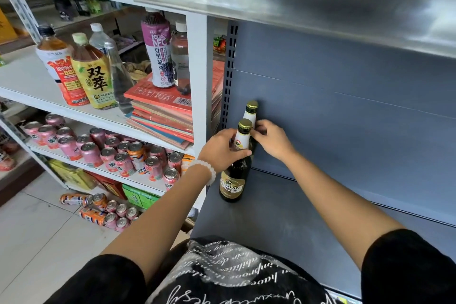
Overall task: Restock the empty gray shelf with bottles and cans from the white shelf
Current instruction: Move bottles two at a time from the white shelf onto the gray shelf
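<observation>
Two dark beer bottles w/ gold caps stand upright at the far-left corner of the gray shelf (283, 217), one behind the other. The front bottle (234, 175) shows a gold label & white neck foil; the rear bottle (251, 112) sits close to the gray back panel, mostly hidden by the front one. The left hand (219, 149), a white bead bracelet (206, 169) at its wrist, has its fingers curled around the front bottle's neck. The right hand (270, 139) reaches in from the right, fingers bent around the rear bottle's neck; how firm that grip is, can't tell.

Just left, the white shelf (197, 69) holds tall juice, tea & water bottles (91, 71) on its upper level, two of them standing on a stack of red folders (162, 111). The level below carries many pink & orange cans (118, 153). More cans (108, 210) lie on the tiled floor beside green & yellow boxes. Bottom of view: black sleeves & a printed dark top.
</observation>
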